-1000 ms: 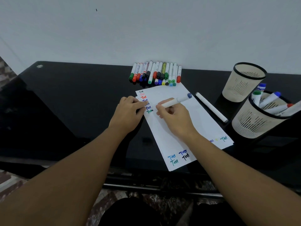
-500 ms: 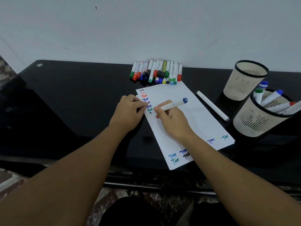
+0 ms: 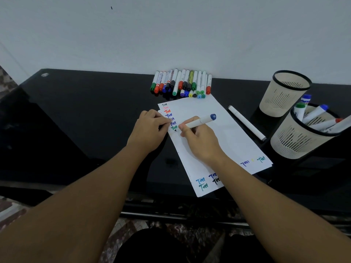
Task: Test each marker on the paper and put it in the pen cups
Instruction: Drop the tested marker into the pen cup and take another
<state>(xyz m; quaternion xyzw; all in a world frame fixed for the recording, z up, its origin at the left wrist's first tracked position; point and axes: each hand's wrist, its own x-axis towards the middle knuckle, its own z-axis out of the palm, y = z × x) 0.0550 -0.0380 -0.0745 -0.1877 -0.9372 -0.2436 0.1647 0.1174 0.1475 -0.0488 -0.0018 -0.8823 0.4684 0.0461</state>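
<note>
A glossy black desk (image 3: 76,114) stands against a plain pale wall (image 3: 171,35), with patterned floor showing at 7 o'clock. White paper (image 3: 224,133) lies slantwise at the desk's middle, bearing coloured test marks down its 10 o'clock edge and along its near corners. A row of markers (image 3: 182,82) lies at 12 o'clock, touching the paper's far edge. Two slotted pen cups sit at 2 o'clock: the far cup (image 3: 284,93) and the near cup (image 3: 302,137), which holds several markers tilted. A white marker (image 3: 247,122) lies flat between the paper and the cups.

The left hand (image 3: 150,130) rests on the paper's left edge, fingers curled, knuckles up. The right hand (image 3: 201,141) grips a blue-capped marker (image 3: 201,120) in a writing hold, cap end pointing to 2 o'clock and tip down by the marks.

The tip itself is hidden behind the fingers, and the near cup's right side is cut off by the frame
</note>
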